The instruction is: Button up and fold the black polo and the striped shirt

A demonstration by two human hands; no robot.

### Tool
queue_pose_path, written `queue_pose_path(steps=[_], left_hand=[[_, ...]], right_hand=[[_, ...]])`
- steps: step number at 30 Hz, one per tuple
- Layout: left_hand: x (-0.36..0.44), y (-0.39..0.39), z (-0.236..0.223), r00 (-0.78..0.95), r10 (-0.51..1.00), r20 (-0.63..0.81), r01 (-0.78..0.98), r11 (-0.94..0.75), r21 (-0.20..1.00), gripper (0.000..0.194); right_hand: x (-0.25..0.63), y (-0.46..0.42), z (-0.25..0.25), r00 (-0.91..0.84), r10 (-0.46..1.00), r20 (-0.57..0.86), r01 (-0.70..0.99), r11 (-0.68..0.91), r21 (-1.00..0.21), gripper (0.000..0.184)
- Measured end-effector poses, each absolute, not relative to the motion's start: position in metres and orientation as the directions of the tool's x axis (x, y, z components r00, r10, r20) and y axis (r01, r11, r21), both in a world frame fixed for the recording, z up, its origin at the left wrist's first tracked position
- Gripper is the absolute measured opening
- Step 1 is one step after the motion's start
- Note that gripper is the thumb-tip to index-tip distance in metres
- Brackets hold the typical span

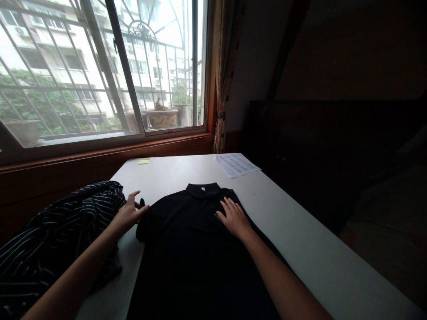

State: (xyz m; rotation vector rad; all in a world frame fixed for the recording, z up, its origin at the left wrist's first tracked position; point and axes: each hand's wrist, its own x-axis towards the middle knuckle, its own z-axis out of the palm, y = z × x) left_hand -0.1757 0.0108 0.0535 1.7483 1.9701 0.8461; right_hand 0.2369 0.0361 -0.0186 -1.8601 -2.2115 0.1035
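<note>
A black short-sleeved polo shirt lies spread on the white table, collar pointing away from me and a small white label showing at the neck. At its left sleeve edge, my left hand pinches a bit of the black cloth, with the index finger raised. My right hand rests flat on the upper right of the shirt, fingers spread, beside the placket. Past the bottom of the view, the hem is hidden, and my right forearm covers part of the shirt's right side.
A heap of black-and-white striped cloth lies at the left, partly over the table edge. Printed sheets and yellow sticky notes are at the far end of the white table. Beyond stand a barred window and a tied curtain.
</note>
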Motion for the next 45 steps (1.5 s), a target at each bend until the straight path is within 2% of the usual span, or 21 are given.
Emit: queue_pose_path(steps=[2, 7, 10, 13, 18, 22, 27, 33, 41, 45], left_hand=[[-0.168, 0.006, 0.051, -0.090, 0.986, 0.141, 0.797, -0.013, 0.604, 0.082], [-0.146, -0.008, 0.059, -0.042, 0.927, 0.373, 0.866, -0.153, 0.476, 0.065], [-0.137, -0.013, 0.066, -0.016, 0.902, 0.431, 0.905, -0.170, 0.389, 0.058], [-0.141, -0.010, 0.064, -0.031, 0.928, 0.371, 0.957, -0.079, 0.278, 0.053], [-0.162, 0.006, 0.048, -0.147, 0.985, 0.087, 0.962, 0.122, 0.244, 0.072], [-0.164, 0.017, 0.048, -0.120, 0.992, -0.022, 0.976, 0.122, 0.181, 0.084], [-0.159, 0.041, 0.056, -0.092, 0.984, -0.155, 0.993, 0.102, 0.062, 0.080], [-0.157, 0.055, 0.064, -0.096, 0.986, -0.134, 0.995, 0.099, 0.019, 0.064], [-0.159, 0.041, 0.059, -0.091, 0.991, -0.099, 0.996, 0.091, -0.003, 0.062], [-0.161, 0.037, 0.059, -0.112, 0.994, -0.014, 0.994, 0.112, 0.012, 0.056]], right_hand=[[0.237, 0.036, -0.019, -0.156, 0.978, 0.141, 0.959, 0.184, -0.217, 0.065], [0.237, 0.036, -0.018, -0.155, 0.980, 0.127, 0.958, 0.181, -0.223, 0.065], [0.238, 0.037, -0.019, -0.155, 0.979, 0.135, 0.958, 0.182, -0.220, 0.064], [0.238, 0.037, -0.020, -0.158, 0.976, 0.148, 0.958, 0.187, -0.215, 0.063], [0.238, 0.037, -0.021, -0.156, 0.979, 0.135, 0.960, 0.182, -0.214, 0.061], [0.238, 0.038, -0.021, -0.155, 0.978, 0.138, 0.959, 0.183, -0.217, 0.061], [0.238, 0.039, -0.023, -0.154, 0.976, 0.153, 0.960, 0.185, -0.210, 0.061], [0.239, 0.040, -0.024, -0.158, 0.977, 0.146, 0.960, 0.186, -0.210, 0.061], [0.239, 0.040, -0.025, -0.158, 0.975, 0.158, 0.958, 0.190, -0.214, 0.059], [0.240, 0.040, -0.024, -0.161, 0.974, 0.161, 0.956, 0.194, -0.219, 0.059]])
